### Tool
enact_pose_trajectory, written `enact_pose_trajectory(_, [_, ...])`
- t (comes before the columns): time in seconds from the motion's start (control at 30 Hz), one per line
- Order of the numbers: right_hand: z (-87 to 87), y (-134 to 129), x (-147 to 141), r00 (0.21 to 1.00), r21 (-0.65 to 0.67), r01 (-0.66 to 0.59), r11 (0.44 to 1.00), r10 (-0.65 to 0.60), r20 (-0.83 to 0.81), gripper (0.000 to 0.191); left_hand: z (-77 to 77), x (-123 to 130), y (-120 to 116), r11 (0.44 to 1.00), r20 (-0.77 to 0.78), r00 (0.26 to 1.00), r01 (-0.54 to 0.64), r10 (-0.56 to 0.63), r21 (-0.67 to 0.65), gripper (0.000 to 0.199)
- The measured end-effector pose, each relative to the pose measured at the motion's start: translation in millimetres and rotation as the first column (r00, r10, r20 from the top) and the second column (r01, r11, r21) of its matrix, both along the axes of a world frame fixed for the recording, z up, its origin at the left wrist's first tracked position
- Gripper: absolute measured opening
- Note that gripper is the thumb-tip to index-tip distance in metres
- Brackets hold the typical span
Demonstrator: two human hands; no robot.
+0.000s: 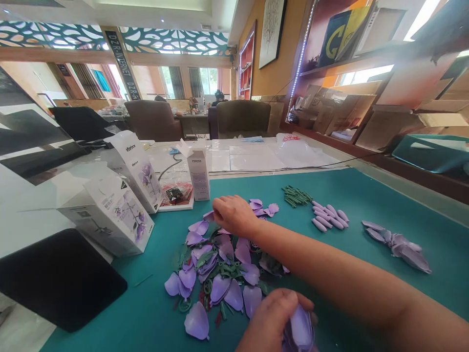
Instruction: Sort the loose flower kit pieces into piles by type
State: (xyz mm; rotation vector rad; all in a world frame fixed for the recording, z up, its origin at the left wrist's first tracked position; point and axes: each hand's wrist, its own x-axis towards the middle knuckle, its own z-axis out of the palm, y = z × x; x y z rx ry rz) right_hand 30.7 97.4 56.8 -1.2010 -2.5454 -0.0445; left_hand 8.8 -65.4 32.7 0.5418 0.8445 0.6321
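Near the front edge my left hand (273, 318) is closed around a stack of purple plastic petals (302, 327). My right hand (236, 215) reaches across to the back of a loose pile of purple petals (220, 288), its fingers curled in and pointing down. A petal (208, 216) shows right beside those fingertips; whatever they grip is hidden. Mixed into the pile are green leaf-like pieces (229, 269) and small dark red bits. My right forearm covers the right side of the pile.
Green sticks (296, 195), purple pods (330, 216) and a bundle of petals (401, 244) lie to the right on the green mat (370, 205). Left stand printed boxes (110, 215), a narrow box (200, 173) and a black flat object (62, 278). A person sits far back.
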Motion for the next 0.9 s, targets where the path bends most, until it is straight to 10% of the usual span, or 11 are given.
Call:
enact_pose_trajectory(0.2, [18.9, -20.9, 44.0, 0.894, -0.280, -0.059, 0.958, -0.074, -0.441, 0.007, -5.3, -6.4, 1.8, 0.995, 0.045, 0.994, -0.098, 0.098, 0.001, 0.048])
enact_pose_trajectory(0.47, [31.9, -60.7, 106.2, 0.803, -0.616, -0.377, 0.691, -0.087, -0.590, 0.006, 10.4, -7.3, 10.8, 0.948, 0.040, 0.960, -0.265, 0.276, -0.174, 0.040])
enact_pose_trajectory(0.73, [42.9, -82.1, 117.4, 0.883, -0.605, -0.413, 0.681, 0.137, -0.449, 0.010, 5.4, -7.9, 5.9, 0.952, 0.026, 0.961, -0.268, 0.274, -0.150, 0.047])
enact_pose_trajectory(0.9, [40.1, -71.2, 121.9, 0.880, -0.620, -0.315, 0.719, -0.023, -0.473, 0.016, -0.6, -11.0, 0.8, 0.986, 0.057, 0.987, -0.149, 0.153, -0.068, 0.041])
